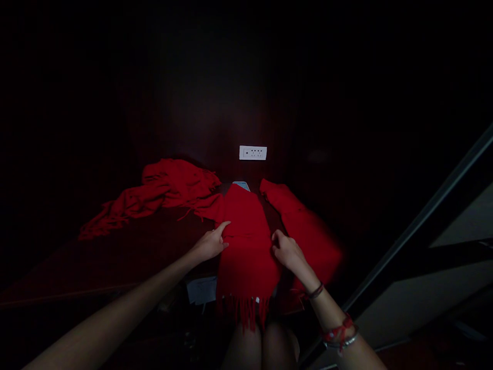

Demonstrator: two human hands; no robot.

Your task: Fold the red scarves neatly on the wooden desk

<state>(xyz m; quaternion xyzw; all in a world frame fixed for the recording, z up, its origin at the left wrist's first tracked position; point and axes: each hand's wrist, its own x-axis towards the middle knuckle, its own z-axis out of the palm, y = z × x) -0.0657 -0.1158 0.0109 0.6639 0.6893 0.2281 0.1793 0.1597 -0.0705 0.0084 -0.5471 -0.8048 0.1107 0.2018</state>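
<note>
A red fringed scarf lies lengthwise in front of me, folded into a strip, its fringe hanging over the table's front edge above my knees. On its left edge is my left hand, closed with the cloth at its fingers. My right hand has curled fingers at the scarf's right edge, which it appears to pinch; the fingertips are partly hidden. To the right lies a folded red scarf. Another red scarf, loose and crumpled with fringe, spreads across the left side of the table.
The dark table meets a dark wall carrying a white power socket. A phone shows partly behind the middle scarf's far end. Pale paper-like material is below the front edge. A slanted metal-edged frame stands at right.
</note>
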